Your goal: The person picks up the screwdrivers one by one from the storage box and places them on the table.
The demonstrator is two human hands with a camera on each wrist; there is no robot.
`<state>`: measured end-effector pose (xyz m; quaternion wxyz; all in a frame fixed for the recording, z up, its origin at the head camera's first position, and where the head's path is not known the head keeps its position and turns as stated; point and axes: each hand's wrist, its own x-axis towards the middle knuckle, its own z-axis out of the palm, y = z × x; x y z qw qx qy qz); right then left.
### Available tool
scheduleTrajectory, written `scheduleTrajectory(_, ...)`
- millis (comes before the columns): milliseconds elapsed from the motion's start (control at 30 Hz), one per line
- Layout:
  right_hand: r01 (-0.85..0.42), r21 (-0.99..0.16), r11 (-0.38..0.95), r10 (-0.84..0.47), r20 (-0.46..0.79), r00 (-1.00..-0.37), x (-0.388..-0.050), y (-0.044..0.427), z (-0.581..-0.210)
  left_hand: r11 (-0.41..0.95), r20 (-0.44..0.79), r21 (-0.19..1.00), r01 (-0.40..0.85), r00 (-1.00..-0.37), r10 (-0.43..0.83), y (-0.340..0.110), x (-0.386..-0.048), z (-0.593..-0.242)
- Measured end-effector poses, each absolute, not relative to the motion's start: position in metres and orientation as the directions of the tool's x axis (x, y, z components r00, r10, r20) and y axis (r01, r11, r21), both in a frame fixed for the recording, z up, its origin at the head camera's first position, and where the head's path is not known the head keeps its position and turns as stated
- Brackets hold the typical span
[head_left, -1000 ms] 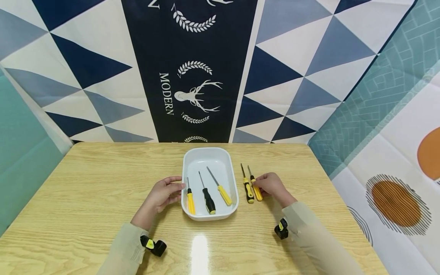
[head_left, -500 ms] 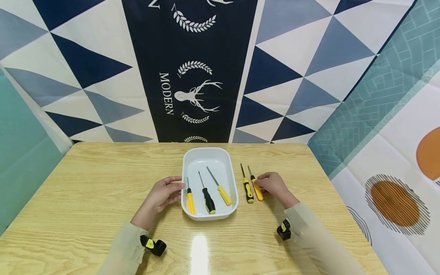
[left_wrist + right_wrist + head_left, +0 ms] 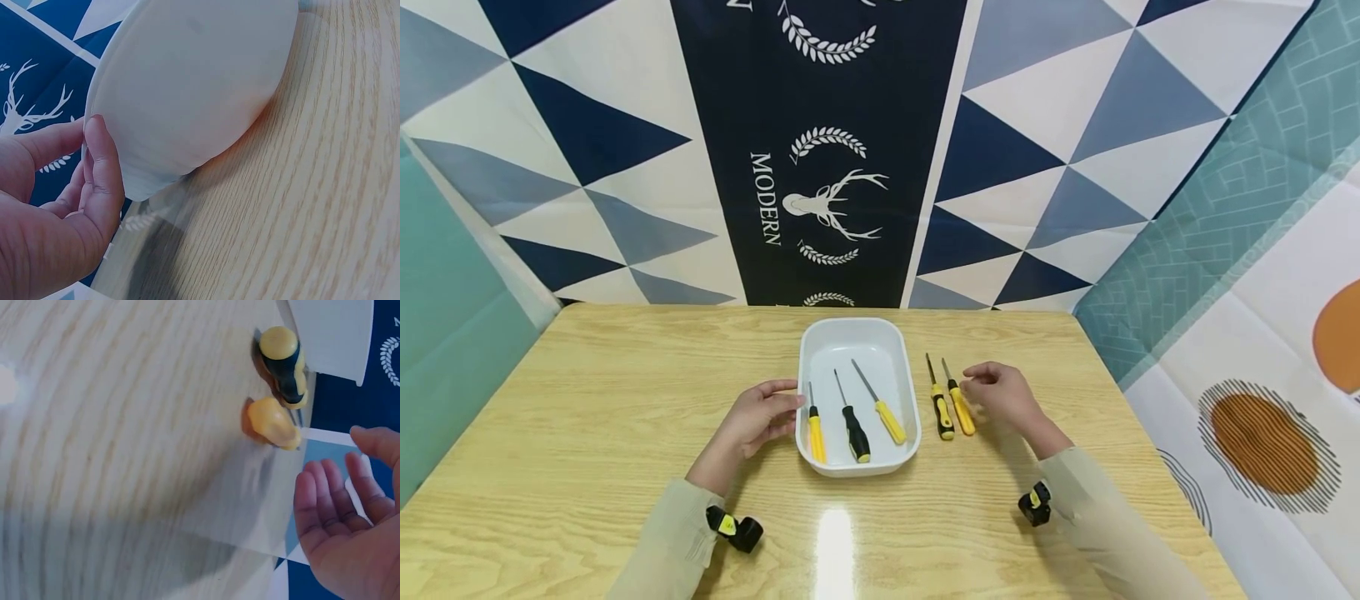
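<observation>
In the head view, my left hand (image 3: 758, 418) holds the left rim of a white tray (image 3: 857, 471), and the left wrist view has the thumb and fingers pinching that tray (image 3: 187, 81). Three screwdrivers lie inside: a yellow one with a black collar (image 3: 816, 435), a black one (image 3: 855, 435) and a yellow one (image 3: 890, 422). On the table right of the tray, a black-and-yellow screwdriver (image 3: 943, 415) lies beside a yellow one with a black collar (image 3: 962, 412). My right hand (image 3: 1006, 400) hovers just right of them, fingers relaxed and holding nothing; the right wrist view has the palm (image 3: 350, 550) apart from both handles.
The wooden table (image 3: 587, 433) extends to both sides of the tray. Behind it hangs a patterned cloth (image 3: 820, 275) with triangles and a deer print. A light reflection falls on the table in front of the tray.
My right hand has let go of the yellow screwdriver and moved slightly right, away from it. That screwdriver had shifted a little to the right. My left hand stays on the tray.
</observation>
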<state>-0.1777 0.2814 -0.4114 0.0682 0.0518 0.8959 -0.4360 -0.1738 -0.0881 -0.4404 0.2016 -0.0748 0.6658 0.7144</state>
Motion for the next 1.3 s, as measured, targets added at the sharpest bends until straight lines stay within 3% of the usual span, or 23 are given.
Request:
scheduleTrajectory(600, -0.054, -0.851, 0.523, -0.132, -0.018, -0.991, -0.177, 0.270, -0.385, -0.026, -0.370, 0.924, -0.382, -0.908, 0.195, -0.089, -0.172, -0.438)
scheduleTrajectory(1300, -0.112, -0.889, 0.445, -0.217, 0.014, -0.976, -0.168, 0.255, -0.366, -0.034, -0.365, 0.925, -0.379, -0.908, 0.205, -0.088, -0.173, -0.439)
